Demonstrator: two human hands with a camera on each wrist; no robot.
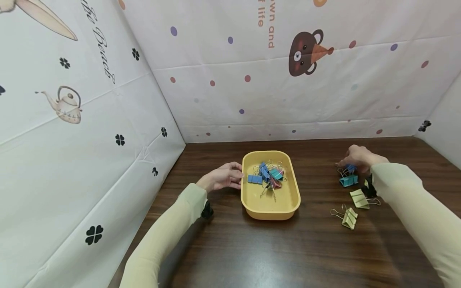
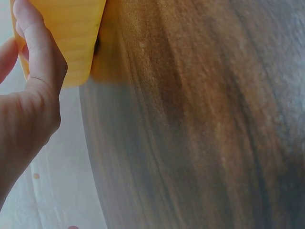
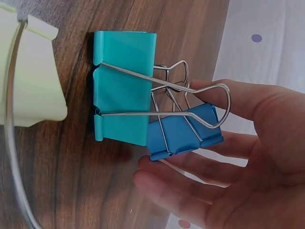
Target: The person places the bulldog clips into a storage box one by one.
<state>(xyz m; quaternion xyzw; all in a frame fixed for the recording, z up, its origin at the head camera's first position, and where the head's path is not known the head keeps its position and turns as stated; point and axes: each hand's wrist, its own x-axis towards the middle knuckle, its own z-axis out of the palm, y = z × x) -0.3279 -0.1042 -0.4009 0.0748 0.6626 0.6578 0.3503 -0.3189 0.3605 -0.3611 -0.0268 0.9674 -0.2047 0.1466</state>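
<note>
At the left rim of a yellow plastic tray [image 1: 271, 216], my left hand [image 1: 225, 177] holds on, with fingertips at the edge and a digit against the outer wall [image 2: 76, 43]. Inside lie several binder clips, among them a blue one [image 1: 255, 179], a teal one [image 1: 276, 173] and a dark red one [image 1: 275, 183]. Over on the right, my right hand [image 1: 358, 157] grips a blue binder clip [image 3: 178, 131] between thumb and fingers. A teal binder clip [image 3: 126, 86] stands right beside it, its wire handles overlapping the blue one.
Two pale yellow binder clips [image 1: 360, 199] lie nearer on the dark wooden table [image 1: 273, 256], below the right hand. White printed cloth [image 1: 216, 104] rises behind the table and along its left side.
</note>
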